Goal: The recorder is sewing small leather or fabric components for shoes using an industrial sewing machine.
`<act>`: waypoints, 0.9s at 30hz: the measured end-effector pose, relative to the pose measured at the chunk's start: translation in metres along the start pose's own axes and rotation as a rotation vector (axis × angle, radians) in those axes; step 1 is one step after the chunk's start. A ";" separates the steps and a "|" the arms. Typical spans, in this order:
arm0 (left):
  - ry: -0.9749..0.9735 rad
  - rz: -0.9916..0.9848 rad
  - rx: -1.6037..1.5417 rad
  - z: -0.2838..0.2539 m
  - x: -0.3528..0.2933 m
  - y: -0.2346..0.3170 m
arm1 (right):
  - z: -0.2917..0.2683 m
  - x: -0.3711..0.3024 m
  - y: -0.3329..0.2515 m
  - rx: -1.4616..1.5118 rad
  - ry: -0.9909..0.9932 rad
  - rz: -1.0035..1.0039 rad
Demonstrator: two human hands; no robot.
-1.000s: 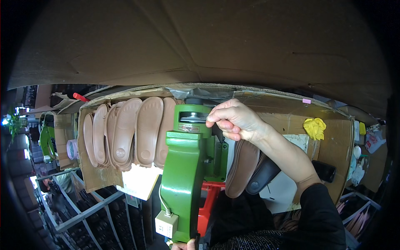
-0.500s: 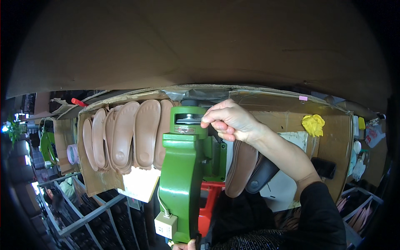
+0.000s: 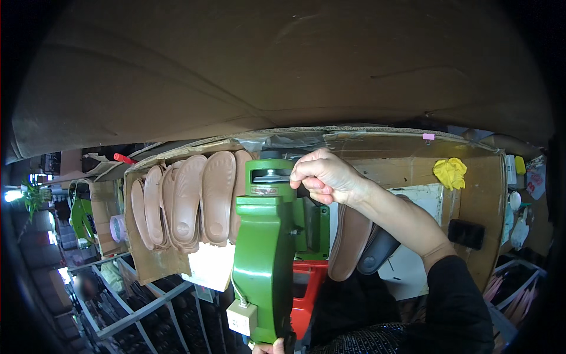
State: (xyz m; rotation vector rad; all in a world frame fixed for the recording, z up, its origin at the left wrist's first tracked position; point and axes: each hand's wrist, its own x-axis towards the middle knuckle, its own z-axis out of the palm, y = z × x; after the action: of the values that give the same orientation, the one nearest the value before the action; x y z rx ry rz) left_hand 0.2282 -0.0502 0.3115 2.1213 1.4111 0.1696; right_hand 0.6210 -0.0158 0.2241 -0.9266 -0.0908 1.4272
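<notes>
A green press-like machine stands upright in front of me, with a silver disc in the slot of its head. My right hand is closed in a pinch at the disc's right edge; whatever its fingertips grip is hidden. At the lower edge, only part of my left hand shows, against the machine's near end, its fingers mostly out of sight. Left of the machine, several brown shoe footbeds lean in a row. Under my right forearm lie a brown footbed and a dark footbed.
Cardboard walls border the bench. On its right are a yellow cloth and a black phone-like object. A small beige box is fixed to the machine. A red stool-like frame stands beneath. Metal racks flank both sides.
The whole view has shifted slightly, so the bench and machine sit a little farther right and lower. My right hand stays pinched beside the disc, and my left stays at the machine's near end.
</notes>
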 end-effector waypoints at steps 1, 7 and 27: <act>-0.017 0.021 -0.010 -0.001 0.000 -0.002 | 0.000 0.000 0.000 -0.001 -0.001 -0.002; 0.074 -0.009 -0.445 0.004 0.001 -0.007 | 0.003 0.000 -0.001 -0.025 0.008 0.003; 0.012 0.031 -0.001 0.004 -0.003 -0.013 | 0.004 0.000 -0.001 -0.053 0.036 -0.005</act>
State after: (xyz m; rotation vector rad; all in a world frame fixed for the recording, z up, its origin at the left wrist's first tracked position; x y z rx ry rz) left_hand 0.2177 -0.0507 0.3017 2.1455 1.3845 0.1957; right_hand 0.6196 -0.0144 0.2271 -0.9943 -0.1044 1.4087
